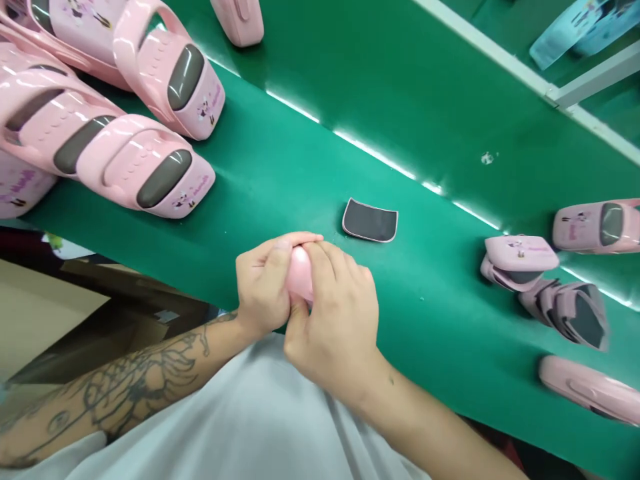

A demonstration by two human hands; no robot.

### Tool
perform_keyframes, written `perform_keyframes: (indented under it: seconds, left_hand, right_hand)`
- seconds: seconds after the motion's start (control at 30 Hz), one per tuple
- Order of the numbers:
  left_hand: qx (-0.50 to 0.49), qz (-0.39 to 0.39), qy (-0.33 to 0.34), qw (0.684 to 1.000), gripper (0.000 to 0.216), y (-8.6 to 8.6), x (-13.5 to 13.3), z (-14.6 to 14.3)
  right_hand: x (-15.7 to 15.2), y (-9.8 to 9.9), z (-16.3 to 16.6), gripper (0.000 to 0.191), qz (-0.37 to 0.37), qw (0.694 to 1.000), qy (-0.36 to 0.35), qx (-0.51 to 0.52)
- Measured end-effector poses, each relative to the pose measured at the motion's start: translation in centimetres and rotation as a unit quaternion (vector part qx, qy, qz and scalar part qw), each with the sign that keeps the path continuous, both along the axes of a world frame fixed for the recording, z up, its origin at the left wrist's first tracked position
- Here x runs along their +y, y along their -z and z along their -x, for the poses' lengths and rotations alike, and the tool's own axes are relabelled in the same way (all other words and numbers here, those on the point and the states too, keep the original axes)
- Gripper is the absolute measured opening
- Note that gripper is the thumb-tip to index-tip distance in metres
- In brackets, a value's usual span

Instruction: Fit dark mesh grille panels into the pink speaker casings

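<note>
Both hands are closed around a glossy pink plastic part [301,272], close to my body at the table's near edge. My left hand [267,283] grips its left side, with the thumb along the top. My right hand [337,303] wraps its right side, fingers bent over it and thumb underneath. Most of the part is hidden by the fingers, so its full shape cannot be made out. Just beyond my right hand, a curved dark-grey piece with a thin pink rim [371,221] lies on the green table [280,180], touched by neither hand.
Several pink plastic housings with dark oval panels and cartoon prints [150,167] crowd the left. At right sit a printed pink cover [521,253], a stack of dark-faced curved pieces [570,313] and more pink housings [590,390]. A white rail [500,60] crosses the far side.
</note>
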State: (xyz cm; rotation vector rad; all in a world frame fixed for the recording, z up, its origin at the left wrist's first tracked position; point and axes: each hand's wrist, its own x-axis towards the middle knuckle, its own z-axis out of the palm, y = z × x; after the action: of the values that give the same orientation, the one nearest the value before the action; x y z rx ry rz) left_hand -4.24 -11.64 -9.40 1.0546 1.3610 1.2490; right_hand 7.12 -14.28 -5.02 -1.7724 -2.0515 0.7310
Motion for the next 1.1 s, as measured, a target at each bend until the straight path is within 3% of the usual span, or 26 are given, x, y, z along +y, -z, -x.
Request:
perform_keyframes:
  seconds: [0.17, 0.3, 0.43, 0.57, 0.67, 0.83, 1.1]
  left_hand:
    - [0.003, -0.005, -0.003, 1.000, 0.038, 0.1, 0.6, 0.0]
    - [-0.085, 0.020, 0.057, 0.995, 0.039, 0.9, 1.3, 0.6]
    - [-0.099, -0.007, 0.151, 0.984, 0.053, 1.8, 1.2, 1.3]
    - [-0.087, -0.037, 0.172, 0.981, 0.079, 2.3, 0.3, 1.1]
    - [-0.094, -0.018, 0.148, 0.984, 0.083, 2.6, 0.2, 0.4]
    - [-0.107, 0.006, 0.051, 0.993, 0.074, 2.9, 0.7, -0.8]
    - [-0.050, 0.010, 0.044, 0.998, 0.065, 2.5, 2.0, -1.4]
  right_hand:
    - [0.7, 0.3, -0.6, 0.056, -0.002, 1.000, -0.011, 0.015]
    - [1.2, 0.7, -2.4, 0.062, -0.002, 0.997, -0.057, 0.042]
    - [0.9, 1.4, -3.9, 0.080, -0.021, 0.998, -0.051, 0.017]
    - [0.4, 1.8, -3.9, 0.072, -0.048, 0.998, -0.043, 0.024]
    - [0.3, 1.8, -3.4, 0.061, -0.040, 0.998, -0.029, 0.048]
    - [0.1, 2.1, -2.9, 0.063, -0.046, 0.997, 0.019, 0.061]
    - [1.6, 1.4, -3.5, 0.059, 0.016, 0.996, 0.022, 0.083]
